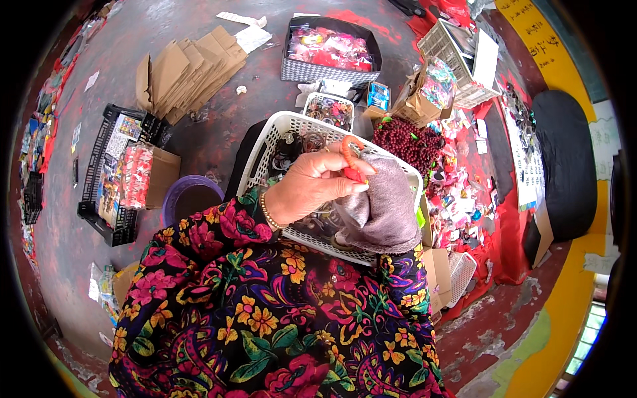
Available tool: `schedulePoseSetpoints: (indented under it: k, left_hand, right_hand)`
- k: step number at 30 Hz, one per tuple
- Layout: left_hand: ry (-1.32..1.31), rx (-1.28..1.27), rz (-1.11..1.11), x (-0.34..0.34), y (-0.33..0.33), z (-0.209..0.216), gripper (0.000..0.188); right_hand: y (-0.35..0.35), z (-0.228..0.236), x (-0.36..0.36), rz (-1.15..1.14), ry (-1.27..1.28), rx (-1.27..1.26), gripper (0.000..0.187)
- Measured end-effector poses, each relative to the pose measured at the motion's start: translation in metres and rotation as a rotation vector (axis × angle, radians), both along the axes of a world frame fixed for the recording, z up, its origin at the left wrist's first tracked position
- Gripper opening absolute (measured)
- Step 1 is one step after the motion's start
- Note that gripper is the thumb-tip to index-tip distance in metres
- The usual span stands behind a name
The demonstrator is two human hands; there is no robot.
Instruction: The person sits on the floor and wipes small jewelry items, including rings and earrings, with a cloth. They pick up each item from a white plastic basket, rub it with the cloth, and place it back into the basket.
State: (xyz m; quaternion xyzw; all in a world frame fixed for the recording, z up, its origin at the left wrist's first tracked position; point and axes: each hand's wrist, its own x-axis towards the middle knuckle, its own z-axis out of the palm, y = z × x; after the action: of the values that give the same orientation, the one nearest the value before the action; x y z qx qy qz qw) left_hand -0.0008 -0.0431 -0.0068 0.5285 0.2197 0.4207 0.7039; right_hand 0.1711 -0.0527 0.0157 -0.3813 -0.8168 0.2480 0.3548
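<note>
My left hand, with a beaded bracelet at the wrist, pinches a small curved orange band with a red piece between thumb and fingers. Close beside it, a greyish-purple cloth bunches over the end of my right arm. That cloth hides my right hand, so its fingers cannot be made out. Both hands are above a white perforated plastic basket in front of me. Inside the basket lie several bracelets and other small trinkets, partly covered by my left hand and the cloth.
Beyond the basket stand a small white tray of trinkets and a patterned bin of bagged items. Dark red beads lie right. Leftward are a purple bucket, a black crate and flattened cardboard.
</note>
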Motion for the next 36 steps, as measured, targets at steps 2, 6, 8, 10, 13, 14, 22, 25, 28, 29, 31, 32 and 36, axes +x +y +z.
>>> schedulePoseSetpoints:
  k: [2,6,8,10,13,14,22,25,28,29,31,32,36]
  left_hand:
    - [0.0,0.077,0.047,0.0,0.003,0.0,0.02]
    - [-0.047,0.003,0.052,-0.008,0.006,0.003,0.012]
    - [0.03,-0.105,-0.045,-0.023,0.005,0.015,0.014]
    - [0.147,-0.152,-0.087,-0.026,0.009,0.02,0.014]
    - [0.227,-0.201,-0.098,-0.024,0.009,0.015,0.011]
    - [0.24,-0.176,-0.082,-0.021,0.007,0.006,0.011]
    - [0.526,0.151,-0.161,-0.011,0.001,0.02,0.018]
    - [0.351,0.554,0.022,-0.004,0.002,0.007,0.026]
    - [0.335,0.691,0.049,-0.001,0.005,0.001,0.028]
    - [0.337,0.69,0.036,-0.001,0.005,0.0,0.028]
    - [0.413,0.583,-0.001,-0.001,0.002,-0.013,0.025]
    - [0.45,0.529,-0.018,-0.002,0.0,-0.018,0.023]
    - [0.522,0.648,-0.081,-0.006,-0.003,-0.004,0.011]
  right_hand:
    - [0.001,-0.002,-0.002,-0.035,-0.005,0.046,0.033]
    - [-0.006,0.016,-0.003,-0.161,-0.211,0.043,0.032]
    - [-0.005,0.009,0.0,-0.215,-0.117,0.038,0.033]
    - [-0.005,0.002,-0.001,-0.249,-0.04,0.045,0.037]
    - [-0.006,-0.004,-0.014,-0.292,0.194,-0.104,0.039]
    - [-0.009,-0.007,-0.021,-0.324,0.411,-0.265,0.036]
    - [-0.003,-0.008,-0.023,-0.024,0.314,-0.545,0.037]
    - [-0.007,0.0,-0.018,0.12,0.072,-0.305,0.041]
    - [-0.005,-0.011,-0.01,0.127,-0.155,-0.153,0.05]
    - [-0.007,-0.008,-0.01,0.11,-0.227,-0.106,0.051]
    - [-0.009,-0.001,-0.012,0.072,-0.33,-0.036,0.052]
    - [-0.009,0.002,-0.013,0.051,-0.365,-0.015,0.053]
    - [-0.014,-0.003,-0.007,0.004,-0.127,0.009,0.052]
